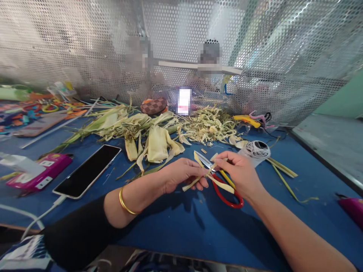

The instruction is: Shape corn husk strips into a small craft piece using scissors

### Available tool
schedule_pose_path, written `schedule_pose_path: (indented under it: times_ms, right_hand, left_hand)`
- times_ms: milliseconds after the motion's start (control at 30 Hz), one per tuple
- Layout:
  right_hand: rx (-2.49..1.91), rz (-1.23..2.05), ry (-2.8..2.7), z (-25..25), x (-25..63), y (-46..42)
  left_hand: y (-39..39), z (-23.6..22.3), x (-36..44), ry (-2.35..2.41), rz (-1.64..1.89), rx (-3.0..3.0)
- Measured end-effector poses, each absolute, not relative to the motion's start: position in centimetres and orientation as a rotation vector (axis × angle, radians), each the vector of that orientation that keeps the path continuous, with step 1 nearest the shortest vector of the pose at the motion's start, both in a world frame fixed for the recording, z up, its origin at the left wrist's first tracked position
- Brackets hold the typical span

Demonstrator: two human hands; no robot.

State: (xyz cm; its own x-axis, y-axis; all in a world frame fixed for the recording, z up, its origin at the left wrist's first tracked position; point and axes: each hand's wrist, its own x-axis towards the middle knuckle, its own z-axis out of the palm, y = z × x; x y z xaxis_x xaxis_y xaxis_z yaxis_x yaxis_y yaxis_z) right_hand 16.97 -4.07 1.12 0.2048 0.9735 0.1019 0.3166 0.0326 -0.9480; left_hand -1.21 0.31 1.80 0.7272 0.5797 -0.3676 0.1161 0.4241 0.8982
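Note:
My left hand (189, 174) pinches pale corn husk strips (222, 185) that cross each other in front of me. At their upper end, my right hand (238, 172) holds the same strips between thumb and fingers. Beneath them on the blue table lie red-handled scissors (231, 202), blades pointing away to the left and partly covered by my right hand. Just beyond my right hand is a spool of white thread (256, 150). Large corn husks (157, 143) are heaped past my left hand, and a pile of shredded husk (211, 124) lies to their right.
A phone (87, 172) with a cable lies at left beside a magenta power strip (42, 172). A checkered pouch (154, 106), a lit phone screen (184, 101) and a yellow tool (246, 121) stand along the perforated metal screen (107, 49). Husk stalks (283, 168) lie at right. People sit beyond the screen.

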Motion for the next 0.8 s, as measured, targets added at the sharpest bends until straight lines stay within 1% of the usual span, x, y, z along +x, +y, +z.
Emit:
schedule_pose_path:
  times_ms: [100, 167, 233, 333, 433, 500, 533, 667, 733, 800]
  right_hand:
    - [-1.471, 0.585, -1.362, 1.2, 17.3, -4.1]
    - [-1.469, 0.498, -1.371, 1.5, 17.6, -4.2]
    - [-1.471, 0.54, -1.428, 1.9, 17.9, -4.4]
    - [-1.501, 0.702, -1.664, 2.2, 17.6, -5.0]
    - [-1.545, 0.667, -1.83, 2.0, 16.8, -5.5]
    - [-1.521, 0.495, -1.907, 1.7, 16.3, -5.7]
    - [-1.49, 0.352, -1.964, 1.6, 16.1, -5.8]
    - [-1.334, -0.338, -2.235, 1.3, 15.9, -5.9]
    - [-1.29, -0.493, -2.29, 1.3, 15.8, -5.9]
    - [-1.282, -0.515, -2.29, 1.2, 15.7, -5.9]
  left_hand:
    - [0.4, 1.8, -1.2, 0.746, 0.369, 1.071]
    - [0.4, 1.9, -1.2, 0.765, 0.414, 1.061]
    - [0.4, 2.0, -1.2, 0.793, 0.476, 1.064]
    - [0.3, 2.3, -1.1, 0.851, 0.563, 1.049]
    - [0.2, 2.4, -1.0, 0.89, 0.573, 1.021]
    - [0.1, 2.4, -0.8, 0.915, 0.57, 1.005]
    - [0.0, 2.4, -0.8, 0.93, 0.574, 0.998]
    - [0.1, 2.4, -0.8, 0.958, 0.579, 0.967]
    - [0.2, 2.4, -0.9, 0.94, 0.57, 0.998]
    - [0.3, 2.3, -1.0, 0.919, 0.578, 1.066]
